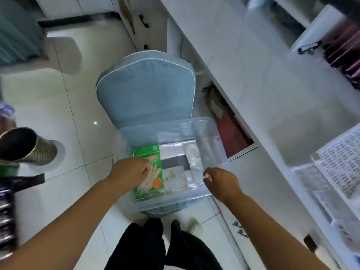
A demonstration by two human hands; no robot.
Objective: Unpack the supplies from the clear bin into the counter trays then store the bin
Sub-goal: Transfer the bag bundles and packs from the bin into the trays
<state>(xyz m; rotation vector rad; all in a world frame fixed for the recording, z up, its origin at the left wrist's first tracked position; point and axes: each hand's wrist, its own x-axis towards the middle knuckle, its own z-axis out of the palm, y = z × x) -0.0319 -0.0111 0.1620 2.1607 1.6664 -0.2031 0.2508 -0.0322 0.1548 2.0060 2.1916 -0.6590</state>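
A clear bin (pixel 211 133) is seen resting on a blue chair cushion (pixel 146 88), left of the white counter (pixel 253 78). Inside it, a green glove packet (pixel 149 152) lies at the left, with clear packets (pixel 175 176) beside it on the right. The left hand (pixel 129 173) is held over the green packet, fingers curled; whether the packet is pinched cannot be told. The right hand (pixel 221 182) is placed at the bin's near right rim, fingers curled together. A white perforated tray (pixel 342 164) sits on the counter at right.
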